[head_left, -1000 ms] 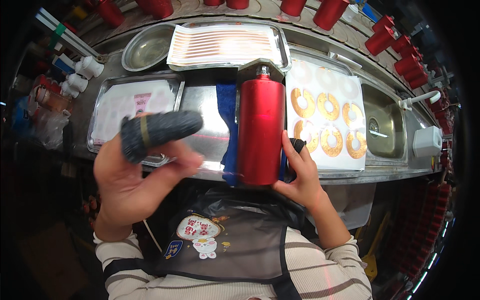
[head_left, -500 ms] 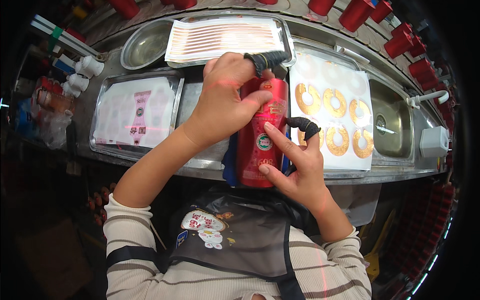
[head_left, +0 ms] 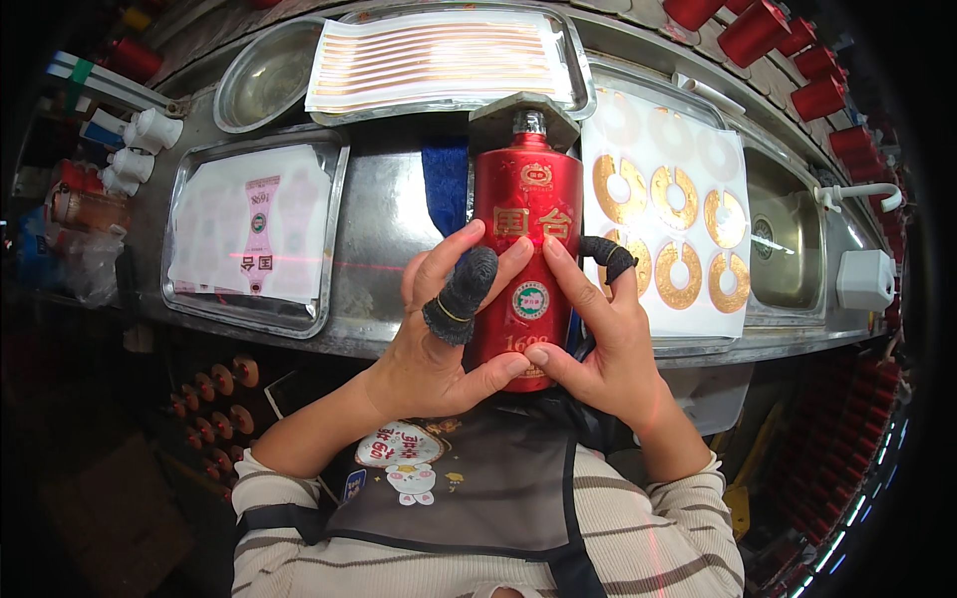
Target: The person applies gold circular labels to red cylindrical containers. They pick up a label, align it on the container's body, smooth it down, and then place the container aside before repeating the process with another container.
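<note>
A red bottle (head_left: 528, 179) with gold lettering and a round green-and-white emblem lies in front of me, its clear neck pointing away. My left hand (head_left: 424, 354) grips its left side, with a thumb near the base and a fingertip on the front. Opposite it, my right hand (head_left: 613, 354) holds the right side, thumb low and index finger just under the large gold characters. Both thumbs nearly meet. A black finger cot (head_left: 464, 289) covers a left finger, and another black cot (head_left: 608, 256) a right one. Beneath the neck sits a dark angular block (head_left: 490, 125).
At left, a metal tray (head_left: 324, 299) holds decal sheets (head_left: 199, 239). Beyond are a steel bowl (head_left: 264, 80) and a tray of gold-striped sheets (head_left: 429, 60). Gold ring decals (head_left: 673, 197) lie at right beside a sink (head_left: 788, 259). A blue cloth (head_left: 446, 184) lies left of the bottle.
My left hand has come down from the bottle's neck to its lower left side, uncovering the shoulder and neck. My right hand stays at the right side, its index finger slightly higher on the bottle.
</note>
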### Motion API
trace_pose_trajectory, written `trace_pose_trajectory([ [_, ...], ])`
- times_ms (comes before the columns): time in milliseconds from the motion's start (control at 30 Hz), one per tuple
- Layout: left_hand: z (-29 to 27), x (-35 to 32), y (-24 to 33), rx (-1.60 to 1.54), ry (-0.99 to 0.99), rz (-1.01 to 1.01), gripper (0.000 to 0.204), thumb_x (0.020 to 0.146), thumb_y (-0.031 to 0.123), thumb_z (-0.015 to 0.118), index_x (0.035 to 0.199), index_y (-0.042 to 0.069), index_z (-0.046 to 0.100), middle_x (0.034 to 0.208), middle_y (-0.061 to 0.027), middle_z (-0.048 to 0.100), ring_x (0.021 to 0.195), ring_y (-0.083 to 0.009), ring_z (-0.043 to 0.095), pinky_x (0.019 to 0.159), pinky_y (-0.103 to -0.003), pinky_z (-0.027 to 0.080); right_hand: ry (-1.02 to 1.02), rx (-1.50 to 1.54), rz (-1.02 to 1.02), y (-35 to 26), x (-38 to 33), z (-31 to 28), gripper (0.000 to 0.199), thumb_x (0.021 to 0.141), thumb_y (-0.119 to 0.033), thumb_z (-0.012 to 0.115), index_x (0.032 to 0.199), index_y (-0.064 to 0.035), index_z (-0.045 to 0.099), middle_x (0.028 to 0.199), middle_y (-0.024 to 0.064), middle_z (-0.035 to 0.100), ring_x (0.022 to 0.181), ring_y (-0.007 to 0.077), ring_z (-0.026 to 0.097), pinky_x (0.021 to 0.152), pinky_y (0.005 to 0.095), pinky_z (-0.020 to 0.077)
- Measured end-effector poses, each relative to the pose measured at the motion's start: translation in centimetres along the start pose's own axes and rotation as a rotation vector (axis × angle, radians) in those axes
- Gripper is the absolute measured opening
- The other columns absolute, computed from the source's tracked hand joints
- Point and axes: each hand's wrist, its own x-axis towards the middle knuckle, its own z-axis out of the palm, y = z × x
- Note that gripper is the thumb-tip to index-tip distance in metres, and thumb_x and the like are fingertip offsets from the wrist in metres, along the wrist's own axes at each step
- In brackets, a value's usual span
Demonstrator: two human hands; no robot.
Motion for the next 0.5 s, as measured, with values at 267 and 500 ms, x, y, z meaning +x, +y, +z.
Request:
trace_pose_trajectory([
  [267,-0.2,-0.7,0.0,-0.059,0.028,-0.061,0.091,0.088,0.04,0.072,0.158,0.009,0.023,0.156,-0.0142,0.047,0.147,-0.0361,0.031,0.113,-0.049,0.023,0.021,0.063,0.01,-0.1,0.3,-0.6,0.079,0.078,-0.031,0.082,0.149,-0.0158,0.052,0.135,0.0242,0.051,0.119,0.0396,0.056,0.096,0.0427,0.0511],
  [500,0.0,-0.6,-0.2,-0.092,0.024,-0.025,0.095,0.086,0.039,0.074,0.158,0.009,0.021,0.156,-0.0154,0.047,0.147,-0.0378,0.03,0.112,-0.051,0.024,-0.054,-0.054,0.048,-0.5,0.9,-1.1,0.081,0.077,-0.031,0.083,0.15,-0.0194,0.051,0.136,0.0236,0.05,0.118,0.0404,0.057,0.093,0.0433,0.0532],
])
